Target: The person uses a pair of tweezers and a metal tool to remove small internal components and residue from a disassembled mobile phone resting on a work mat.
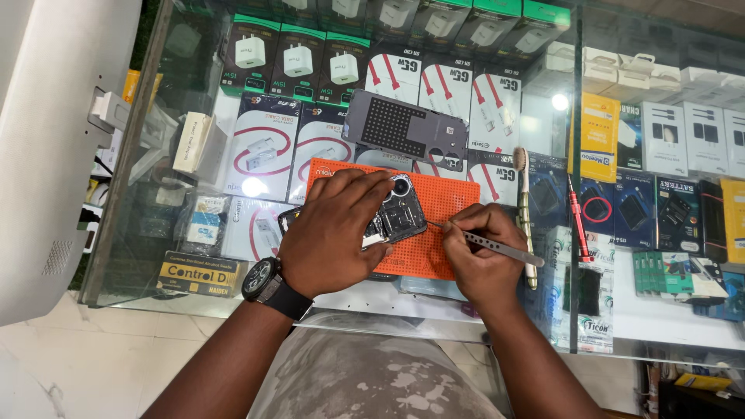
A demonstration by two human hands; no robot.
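Tweezers of thin grey metal (497, 247), pinched in the right hand (483, 260), point their tip left at the opened black phone (392, 216), lying slantwise on the orange perforated mat (450, 203), clamped under the left hand (334, 231).

Under the glass counter top (178, 256), packed rows of boxes. Along the far edge, dark green-topped charger boxes (297, 60) picturing white plugs. Beside them, white cable boxes (446, 85) with red cords. Nearer, white boxes (262, 146) showing coiled red-and-white cable. Toward the right edge, a yellow box (600, 136), white boxes (683, 138) with dark pictures, dark blue boxes (635, 207). At the near left corner, a black-and-yellow flat box (200, 273). Left, outside the counter, a white monitor back (54, 147).
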